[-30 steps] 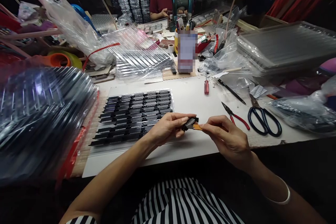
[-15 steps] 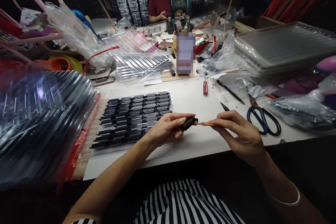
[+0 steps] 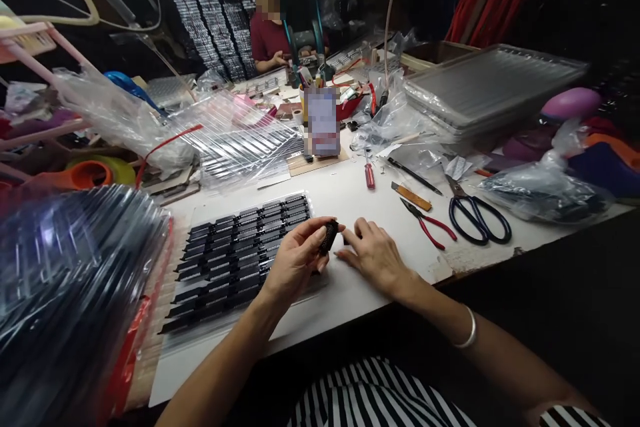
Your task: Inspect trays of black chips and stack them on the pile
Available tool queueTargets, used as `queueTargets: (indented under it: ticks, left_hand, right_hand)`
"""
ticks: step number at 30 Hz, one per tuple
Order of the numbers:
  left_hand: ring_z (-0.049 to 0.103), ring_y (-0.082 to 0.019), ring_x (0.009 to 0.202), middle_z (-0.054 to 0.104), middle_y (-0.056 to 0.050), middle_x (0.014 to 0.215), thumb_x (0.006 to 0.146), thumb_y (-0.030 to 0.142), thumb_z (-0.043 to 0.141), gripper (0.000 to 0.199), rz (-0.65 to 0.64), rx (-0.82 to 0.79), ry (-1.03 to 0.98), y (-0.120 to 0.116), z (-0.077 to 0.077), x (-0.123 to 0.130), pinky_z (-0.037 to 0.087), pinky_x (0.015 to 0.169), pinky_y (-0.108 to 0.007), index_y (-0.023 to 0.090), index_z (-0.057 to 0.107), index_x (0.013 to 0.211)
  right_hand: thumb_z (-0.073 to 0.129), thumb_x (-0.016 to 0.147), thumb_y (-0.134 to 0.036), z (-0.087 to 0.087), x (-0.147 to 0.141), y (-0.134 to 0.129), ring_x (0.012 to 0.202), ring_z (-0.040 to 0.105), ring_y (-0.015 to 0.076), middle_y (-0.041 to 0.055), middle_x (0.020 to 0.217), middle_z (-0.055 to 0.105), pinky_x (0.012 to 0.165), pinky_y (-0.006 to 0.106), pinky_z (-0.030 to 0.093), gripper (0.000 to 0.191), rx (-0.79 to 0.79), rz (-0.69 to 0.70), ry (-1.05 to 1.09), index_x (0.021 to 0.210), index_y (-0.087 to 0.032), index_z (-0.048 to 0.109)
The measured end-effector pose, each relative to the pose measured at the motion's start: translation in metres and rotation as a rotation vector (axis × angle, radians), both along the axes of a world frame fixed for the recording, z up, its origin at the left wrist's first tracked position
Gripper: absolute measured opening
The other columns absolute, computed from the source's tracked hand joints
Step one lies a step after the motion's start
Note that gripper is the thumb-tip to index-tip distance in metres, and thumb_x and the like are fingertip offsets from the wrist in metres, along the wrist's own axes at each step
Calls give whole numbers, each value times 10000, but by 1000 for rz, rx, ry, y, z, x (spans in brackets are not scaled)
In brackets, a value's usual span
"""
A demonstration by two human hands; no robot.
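Between the thumb and fingers of my left hand is a small black ribbed plastic part, held upright above the table. My right hand is close beside it, fingers curled and a fingertip at the part's edge. A small dark bit shows between that thumb and forefinger, too little to name. Left of my hands, rows of similar black parts lie on a clear plastic tray. An orange-handled flat tool lies on the white table, just above red-handled pliers.
Dark-handled scissors, a red screwdriver and a black pen-like tool lie to the right. A phone stands at the back. Clear trays and plastic-wrapped stacks crowd the left. A person in maroon sits opposite.
My right hand has let go of the orange-handled tool, now on the table, and moved in beside the black part. The part has turned more upright. My view has shifted right.
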State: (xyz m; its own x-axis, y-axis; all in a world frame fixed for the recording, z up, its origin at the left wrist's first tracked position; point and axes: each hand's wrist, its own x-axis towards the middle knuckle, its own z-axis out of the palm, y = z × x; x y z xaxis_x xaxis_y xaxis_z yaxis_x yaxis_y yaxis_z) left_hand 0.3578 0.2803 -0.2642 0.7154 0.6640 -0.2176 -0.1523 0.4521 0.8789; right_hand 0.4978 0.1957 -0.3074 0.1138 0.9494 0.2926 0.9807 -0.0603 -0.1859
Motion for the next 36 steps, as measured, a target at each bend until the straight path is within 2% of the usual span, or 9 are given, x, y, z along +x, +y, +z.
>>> queueTargets:
  ticks: [2,4,7,11,17,22,26,30,36]
  left_hand:
    - [458,-22,415,696,-127,1015,771,286,690,286,-1,8,5,0,0,-1,341,407,-180,151,647,1020]
    - [460,-21,408,693,-130,1021,773,288,687,292,9,6,8,0,0,-1,342,402,-181,147,639,1024]
    - [476,-24,408,690,-122,1026,781,286,676,280,30,-7,6,-1,1,-1,354,406,-179,150,621,1020]
    - [478,-24,392,694,-102,991,792,287,656,226,43,-21,4,-4,1,-1,335,385,-169,149,611,965]
    - [403,-2,341,701,-86,906,802,299,650,183,61,19,24,-5,-1,1,231,335,-153,134,604,867]
    - [529,-36,499,618,-118,1178,804,278,654,266,-15,16,-83,-4,-3,1,373,462,-185,189,617,1052]
    - [593,-78,656,445,-117,1379,705,157,737,521,-139,73,-93,-6,-4,0,407,535,-199,252,583,1194]
    - [596,-86,658,466,-104,1336,740,144,707,494,-183,135,-39,-7,-11,1,409,521,-201,269,582,1201]
    - [560,-125,863,549,-65,1210,728,127,727,547,-202,208,-11,-7,-20,1,457,723,-235,283,565,1226]
  right_hand:
    - [541,879,-234,2,-3,0,805,491,216,89,919,571,664,318,386,132,-34,79,9,971,-195,628]
    - [500,871,-120,5,2,-5,842,490,202,77,951,570,711,321,413,152,-63,183,83,916,-199,623]
    - [505,873,-121,8,16,-16,921,506,184,71,1060,536,806,333,456,160,-73,286,292,971,-204,601]
    - [591,843,-201,2,24,-21,1018,513,224,119,1145,477,873,379,484,408,-7,196,438,1236,-167,486]
    - [580,839,-167,-9,19,-17,965,511,245,127,1043,511,848,420,494,349,54,147,430,1178,-117,514]
    - [585,835,-165,-13,17,-16,949,497,254,127,1020,515,831,442,482,286,120,106,444,1115,-121,551]
    - [625,825,-202,-6,19,-20,874,526,213,80,977,544,764,382,492,314,212,57,683,1130,-177,555]
    - [646,824,-265,9,16,-28,838,531,173,46,1004,553,741,333,482,332,400,35,941,1142,-228,558]
    - [662,806,-187,20,4,-30,881,521,166,35,1028,550,755,318,452,354,485,156,947,1140,-241,557]
